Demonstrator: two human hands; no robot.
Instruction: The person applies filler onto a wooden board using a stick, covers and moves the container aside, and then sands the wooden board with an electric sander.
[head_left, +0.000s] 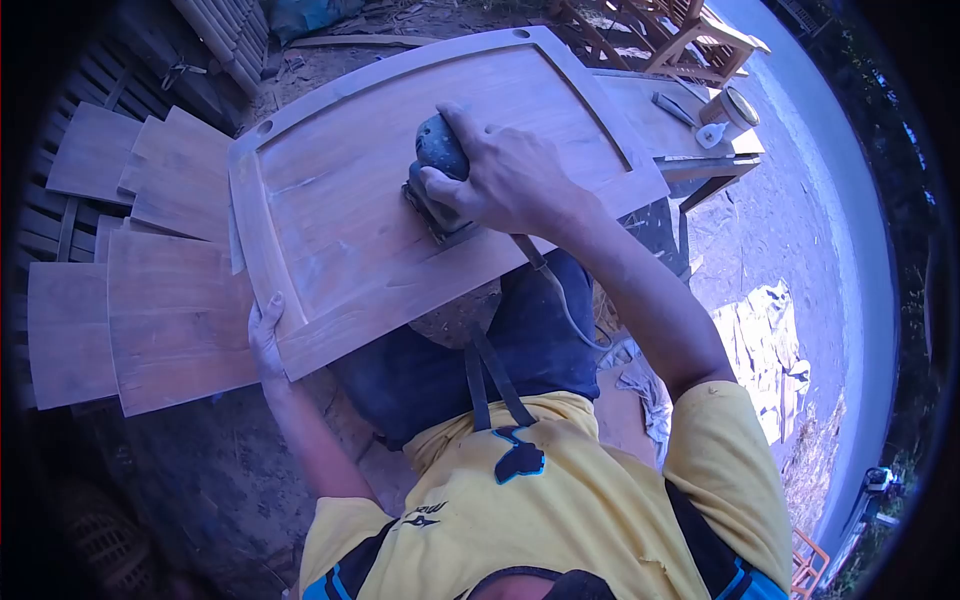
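A framed wooden panel (350,180) lies tilted across the middle of the head view, above the person's lap. My right hand (505,175) is wrapped round a dark power sander (441,147), whose base rests on the panel near its lower middle. From the sander a cord (562,295) runs down beneath my right forearm. At the panel's lower left corner my left hand (267,335) grips the frame's edge, its fingers on top and the thumb side partly hidden.
Several flat wooden boards (175,310) lie at the left. A small table (690,140) at the upper right bears a can (735,108) and a white-topped item (711,135). Wooden chair frames (690,40) stand behind. Cloth (648,400) lies at the right.
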